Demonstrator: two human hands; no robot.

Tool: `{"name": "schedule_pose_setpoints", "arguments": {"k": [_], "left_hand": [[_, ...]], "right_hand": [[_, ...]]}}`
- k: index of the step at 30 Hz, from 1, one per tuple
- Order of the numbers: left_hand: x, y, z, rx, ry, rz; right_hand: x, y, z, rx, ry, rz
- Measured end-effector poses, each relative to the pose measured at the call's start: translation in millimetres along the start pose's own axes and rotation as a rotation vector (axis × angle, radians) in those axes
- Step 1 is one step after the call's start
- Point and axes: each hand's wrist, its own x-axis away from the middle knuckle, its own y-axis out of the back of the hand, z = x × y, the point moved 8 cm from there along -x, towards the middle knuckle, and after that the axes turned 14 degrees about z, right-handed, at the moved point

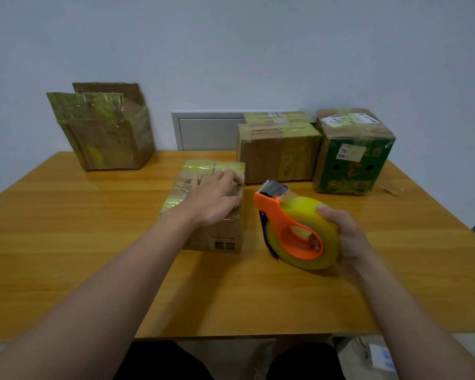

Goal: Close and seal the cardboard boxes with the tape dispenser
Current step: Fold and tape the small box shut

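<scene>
Forearms stretch out over the wooden tabletop (93,242), the left hand (217,198) laid palm-down on the closed, taped small box (203,171) at mid-table, its fingers (229,176) loosely spread and flat against the lid. The right hand (346,234) is curled round the yellow roll of the orange tape dispenser (288,226), thumb on top, holding it upright just beside that box. By the wall stand an open box (107,144) at far left, flaps up and its inside hidden, and at right a sealed brown box (277,157) right beside a sealed green box (351,165).
</scene>
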Motion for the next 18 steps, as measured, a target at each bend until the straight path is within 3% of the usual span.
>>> {"name": "schedule_pose_setpoints", "arguments": {"k": [3,8,18], "left_hand": [[-1,-5,0,-0.119,-0.023,0.068],[0,-10,1,-0.245,-0.039,0.043],[-3,-15,4,-0.245,0.059,0.036]], "right_hand": [[0,14,12,0.115,-0.016,-0.066],[0,27,35,0.371,-0.107,-0.169],[-36,12,56,0.767,-0.507,-0.116]]}}
